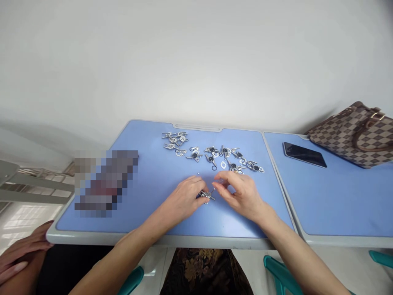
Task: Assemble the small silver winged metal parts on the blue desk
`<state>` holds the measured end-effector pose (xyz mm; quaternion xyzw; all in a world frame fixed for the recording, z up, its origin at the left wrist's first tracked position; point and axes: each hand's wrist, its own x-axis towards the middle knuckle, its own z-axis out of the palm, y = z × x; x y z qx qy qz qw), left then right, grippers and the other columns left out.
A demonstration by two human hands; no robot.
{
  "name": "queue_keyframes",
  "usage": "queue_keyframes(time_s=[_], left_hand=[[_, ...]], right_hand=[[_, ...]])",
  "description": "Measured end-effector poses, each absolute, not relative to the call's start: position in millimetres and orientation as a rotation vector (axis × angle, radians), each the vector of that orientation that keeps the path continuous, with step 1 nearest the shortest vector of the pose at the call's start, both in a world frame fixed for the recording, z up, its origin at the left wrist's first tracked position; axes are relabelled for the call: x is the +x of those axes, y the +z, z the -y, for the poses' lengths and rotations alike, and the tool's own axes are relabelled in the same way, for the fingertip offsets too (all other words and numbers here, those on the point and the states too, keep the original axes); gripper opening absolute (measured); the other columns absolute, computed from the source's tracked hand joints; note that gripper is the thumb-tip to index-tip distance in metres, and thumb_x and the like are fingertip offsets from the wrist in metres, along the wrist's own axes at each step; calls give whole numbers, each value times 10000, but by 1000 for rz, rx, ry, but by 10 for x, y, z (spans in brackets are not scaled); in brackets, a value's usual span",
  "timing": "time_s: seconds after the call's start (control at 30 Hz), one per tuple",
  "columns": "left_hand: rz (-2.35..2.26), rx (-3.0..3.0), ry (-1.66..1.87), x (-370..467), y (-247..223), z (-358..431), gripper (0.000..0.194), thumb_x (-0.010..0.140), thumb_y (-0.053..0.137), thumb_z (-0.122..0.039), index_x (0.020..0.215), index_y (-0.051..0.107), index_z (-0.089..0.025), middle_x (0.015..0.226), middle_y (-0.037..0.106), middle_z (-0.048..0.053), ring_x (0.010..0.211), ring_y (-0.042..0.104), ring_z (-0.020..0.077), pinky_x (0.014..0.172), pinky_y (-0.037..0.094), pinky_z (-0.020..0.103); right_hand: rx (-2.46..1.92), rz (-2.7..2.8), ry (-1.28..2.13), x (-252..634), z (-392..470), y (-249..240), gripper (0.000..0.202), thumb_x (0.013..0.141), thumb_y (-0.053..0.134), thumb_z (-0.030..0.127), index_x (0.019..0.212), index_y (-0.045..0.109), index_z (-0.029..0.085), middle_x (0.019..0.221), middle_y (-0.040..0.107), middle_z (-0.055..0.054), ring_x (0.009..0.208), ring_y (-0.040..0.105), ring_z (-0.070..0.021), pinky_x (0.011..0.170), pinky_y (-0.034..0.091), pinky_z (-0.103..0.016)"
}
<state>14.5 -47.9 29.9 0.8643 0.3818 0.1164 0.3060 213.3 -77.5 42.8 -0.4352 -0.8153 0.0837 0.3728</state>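
Grip: LH, i.e. left hand (pixel 188 196), had thumb and fingers closed on a small metal assembly (pixel 208 195), low over the desk (pixel 166 239) or on it; exact contact u/s hand not visible. RH, i.e. right hand (pixel 242 194), just beside it: thumb and index tips narrow, near each other. A thin bright sliver (pixel 214 189) showed at those tips; pinched or not, can't tell.

Handling (judged): assembly light, rigid, smooth metal, poss. slippery at the rods; unlikely to break, but loose small pcs could drop or roll. Best hold: thumb + index on opp. sides of the body, rod ends left free. The sliver, if a separate pc, would need a fingertip pinch.

Orientation: long axis lay approx. flat, slanting from LH fingers out to the right and slightly twd the wearer; a rod end pointed that way, below the RH fingertips. Far end partly hidden by LH.

Surroundings: a tiny loose pc (pixel 198 173) lay just beyond LH. Further out, black-centred assemblies (pixel 233 166) were scattered, w/ an O-ring (pixel 214 168) and a flat oval gasket (pixel 223 165) among them. Farther off, to the left, a cluster of metal assemblies (pixel 174 140), rods at mixed angles. Adj. desk at right bore a phone (pixel 304 155), face up, and a checked handbag (pixel 353 135) near the wall. Co-worker's hand (pixel 26 248) at lower left, well apart from the parts.
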Motion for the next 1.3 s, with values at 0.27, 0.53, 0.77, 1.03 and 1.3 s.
queue_keyframes(time_s=[0.27, 0.53, 0.77, 1.03, 1.3], left_hand=[[-998, 2271, 344, 147, 277, 484, 47, 874, 588, -188, 903, 625, -190, 993, 662, 40, 998, 603, 227, 897, 480, 386], [-1009, 2295, 308, 153, 294, 482, 56, 892, 563, -218, 888, 609, -187, 975, 651, 48, 981, 591, 233, 885, 479, 401], [-1007, 2276, 314, 151, 304, 498, 77, 881, 561, -182, 954, 587, -182, 1020, 654, 58, 1007, 589, 239, 901, 467, 407], [-1028, 2307, 309, 147, 285, 494, 112, 906, 552, -238, 810, 517, -191, 883, 601, 25, 892, 569, 215, 797, 452, 361], [-1038, 2307, 312, 143, 276, 490, 142, 909, 547, -254, 784, 517, -194, 893, 612, 30, 901, 572, 218, 796, 457, 366]], right_hand=[[-989, 2297, 459, 2207, 831, 608, 338, 1016, 389, 160, 1331, 511, 155, 1155, 640, -111, 980, 613, -172, 777, 510, -304], [-1030, 2208, 228, 2138, 801, 491, 214, 1008, 474, 275, 1114, 616, 155, 815, 644, -44, 660, 570, -144, 588, 466, -279], [-921, 2271, 384, 2174, 814, 575, 291, 1010, 412, 153, 1272, 537, 149, 1042, 673, -90, 904, 608, -169, 751, 502, -304], [-1015, 2071, 48, 2085, 818, 486, 223, 984, 546, 354, 843, 586, 185, 663, 629, 3, 549, 512, -105, 545, 412, -243], [-1096, 2037, 144, 2070, 819, 435, 231, 977, 546, 371, 872, 606, 174, 702, 631, -12, 556, 543, -109, 514, 429, -244]])
